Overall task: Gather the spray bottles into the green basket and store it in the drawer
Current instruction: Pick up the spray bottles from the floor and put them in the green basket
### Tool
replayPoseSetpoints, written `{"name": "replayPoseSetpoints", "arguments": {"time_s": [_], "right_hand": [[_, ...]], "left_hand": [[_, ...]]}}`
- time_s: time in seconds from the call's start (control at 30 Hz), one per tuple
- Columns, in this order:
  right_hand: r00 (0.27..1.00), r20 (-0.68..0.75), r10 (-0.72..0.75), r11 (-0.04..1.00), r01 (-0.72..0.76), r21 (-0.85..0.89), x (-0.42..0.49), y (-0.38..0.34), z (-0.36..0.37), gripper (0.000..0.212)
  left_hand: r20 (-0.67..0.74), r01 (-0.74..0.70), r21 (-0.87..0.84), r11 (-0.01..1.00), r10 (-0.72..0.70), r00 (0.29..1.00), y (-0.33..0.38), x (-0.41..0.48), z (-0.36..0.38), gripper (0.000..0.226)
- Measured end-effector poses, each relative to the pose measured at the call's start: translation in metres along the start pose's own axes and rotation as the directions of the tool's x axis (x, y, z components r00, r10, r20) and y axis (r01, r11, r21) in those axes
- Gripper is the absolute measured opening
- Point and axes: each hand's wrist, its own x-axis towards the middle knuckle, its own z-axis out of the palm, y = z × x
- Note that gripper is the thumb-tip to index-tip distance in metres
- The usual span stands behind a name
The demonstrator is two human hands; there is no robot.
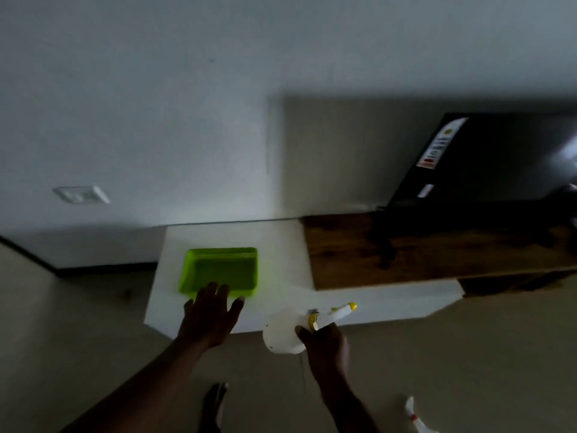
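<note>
Head view, largest to smallest. I see a white cabinet top (281, 245) along the far wall, with a wooden shelf (406, 248) and a dark appliance (487, 164) to its right. The green basket (220, 271) sits near the left of the cabinet top, seemingly empty. My left hand (209, 317) hovers at the basket's near rim, fingers spread and holding nothing. My right hand (326, 342) is closed round the neck of the white spray bottle (282, 334), held over the cabinet's near edge, right of the basket. Its long axis runs roughly left-near to right-far, yellow-tipped nozzle (352, 306) pointing right and far. I judge the first bottle is being carried in; next it must swing left and lower into the basket. A second bottle (416, 417) (red collar) lies on the floor, near right. No drawer is visible.
</note>
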Motion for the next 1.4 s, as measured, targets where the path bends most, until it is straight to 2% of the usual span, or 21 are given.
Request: {"name": "replayPoseSetpoints", "arguments": {"time_s": [0.13,0.33,0.5,0.7,1.0,1.4], "right_hand": [[0.991,0.093,-0.1,0.99,0.108,-0.095,0.026,-0.036,0.059,0.039],[0.973,0.208,-0.104,0.963,0.15,-0.221,0.083,-0.073,0.176,0.043],[0.974,0.198,-0.111,0.925,0.174,-0.338,0.145,-0.085,0.274,0.044],[0.973,0.207,-0.1,0.905,0.176,-0.387,0.199,-0.063,0.362,0.041],[0.966,0.22,-0.134,0.886,0.216,-0.409,0.228,-0.021,0.423,0.038],[0.96,0.219,-0.176,0.833,0.264,-0.486,0.236,-0.016,0.427,0.038]], "left_hand": [[-0.021,0.076,-0.061,0.995,-0.077,0.997,-0.053,0.037,-0.014,0.056],[0.06,0.203,-0.176,0.963,-0.195,0.979,-0.131,0.101,-0.01,0.054],[0.094,0.229,-0.188,0.955,-0.215,0.972,-0.196,0.149,0.005,0.051],[0.089,0.2,-0.195,0.96,-0.186,0.979,-0.253,0.204,0.029,0.054],[0.125,0.239,-0.252,0.938,-0.214,0.969,-0.284,0.242,0.067,0.054],[0.113,0.237,-0.307,0.922,-0.212,0.971,-0.279,0.251,0.081,0.053]]}}
